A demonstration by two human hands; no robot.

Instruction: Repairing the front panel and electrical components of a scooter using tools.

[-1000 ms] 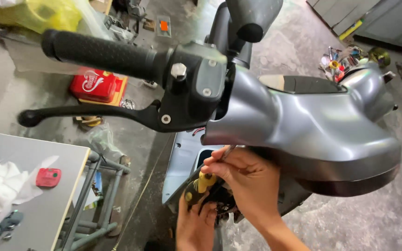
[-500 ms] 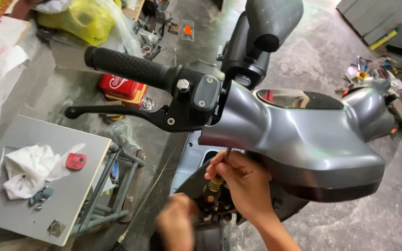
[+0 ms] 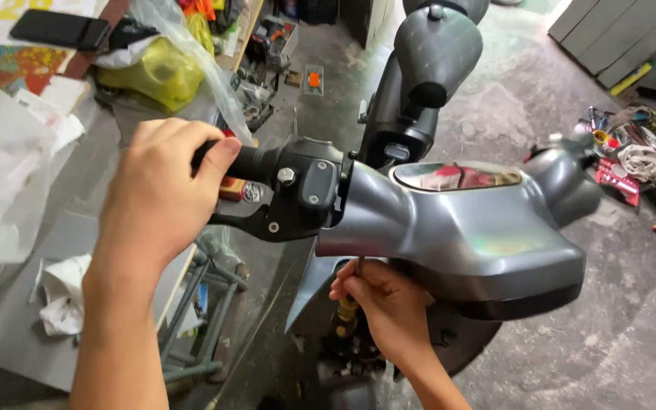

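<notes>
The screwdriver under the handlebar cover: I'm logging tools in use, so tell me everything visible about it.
The screwdriver stands nearly upright, its thin metal shaft running up to the underside of the grey handlebar cover. Its handle looks yellowish and is mostly hidden inside the right hand, which grips it from the side. The tip cannot be seen.

Both hands clenched: left (image 3: pixel 162 190) raised, right (image 3: pixel 389 307) lower, knuckles up

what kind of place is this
Most likely a small scooter repair workshop. A grey scooter handlebar cowl is being worked on: the left hand grips the handlebar, the right hand drives a screwdriver up under it. Loose tools and parts lie on the stained concrete floor.
</notes>
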